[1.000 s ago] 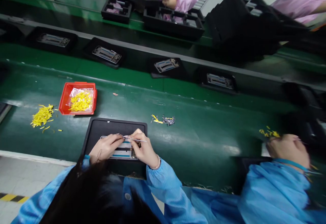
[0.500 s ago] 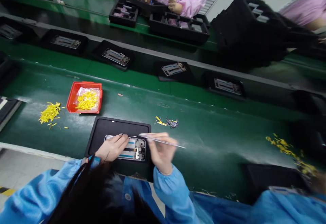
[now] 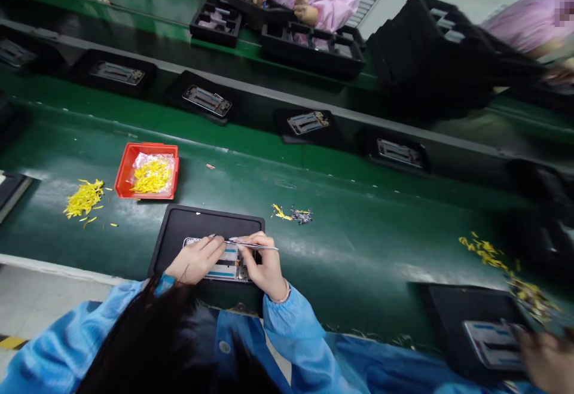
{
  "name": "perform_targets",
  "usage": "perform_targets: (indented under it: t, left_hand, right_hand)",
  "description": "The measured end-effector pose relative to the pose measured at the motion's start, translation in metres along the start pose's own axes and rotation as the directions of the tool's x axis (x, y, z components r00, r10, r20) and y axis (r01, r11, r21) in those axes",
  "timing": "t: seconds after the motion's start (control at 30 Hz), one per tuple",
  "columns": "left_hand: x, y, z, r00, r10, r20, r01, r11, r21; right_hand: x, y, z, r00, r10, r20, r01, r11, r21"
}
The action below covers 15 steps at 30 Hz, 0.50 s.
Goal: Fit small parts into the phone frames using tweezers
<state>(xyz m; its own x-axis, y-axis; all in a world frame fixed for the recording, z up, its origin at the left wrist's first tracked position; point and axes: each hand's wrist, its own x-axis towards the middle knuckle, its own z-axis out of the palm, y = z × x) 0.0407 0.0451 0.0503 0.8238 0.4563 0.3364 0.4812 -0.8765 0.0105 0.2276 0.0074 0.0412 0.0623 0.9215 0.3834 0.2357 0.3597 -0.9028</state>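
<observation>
An opened phone body (image 3: 224, 269) lies on a black tray (image 3: 173, 250), with blue strips and circuitry showing inside. My left hand (image 3: 196, 259) grips its left part, fingers closed at the upper edge; the thumb is hidden. Pinched in my right hand (image 3: 264, 268) is a thin silver tool, seemingly tweezers (image 3: 264, 247), lying across the phone's upper edge beside my left fingertips. My right fingers cover part of the circuitry end. What the tool's left end touches is too small to tell.
A red bin (image 3: 124, 170) of yellow strips stands beyond the tray, with a yellow pile (image 3: 85, 198) to its left. Dark and yellow scraps (image 3: 301, 214) lie right. Phones on trays line the belt (image 3: 251, 98). A co-worker's hand (image 3: 549, 358) works at right; others sit opposite.
My right hand has moved left, carrying the silver tool closer to my left fingertips. My left hand stays on the phone. At right, the co-worker's phone and hand show more.
</observation>
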Motion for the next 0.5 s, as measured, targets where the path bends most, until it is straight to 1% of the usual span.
perform_targets:
  t: [0.1,0.2,0.33,0.4,0.5]
  left_hand:
    - [-0.0008,-0.0004,-0.0001,1.000,0.001,0.021,-0.001,1.000,-0.012]
    - [-0.0026,-0.0001,0.0011,0.997,0.004,0.073,0.000,0.999,-0.043]
    - [-0.0049,0.0009,0.0034,0.998,-0.016,0.066,0.020,0.998,-0.065]
    - [-0.0053,0.0013,0.0039,0.997,-0.019,0.072,0.024,0.997,-0.073]
    - [-0.0045,0.0013,0.0030,0.997,-0.005,0.076,0.011,0.998,-0.068]
  right_hand:
    - [0.0006,-0.0020,-0.0002,1.000,0.016,-0.018,-0.015,1.000,0.016]
    - [-0.0003,-0.0041,0.0000,0.995,0.055,-0.085,-0.049,0.996,0.073]
    - [-0.0023,-0.0054,-0.0032,0.978,0.118,-0.174,-0.097,0.987,0.129]
    - [-0.0040,-0.0046,-0.0062,0.975,0.143,-0.172,-0.121,0.984,0.134]
    - [-0.0069,-0.0020,-0.0093,0.976,0.147,-0.161,-0.128,0.984,0.122]
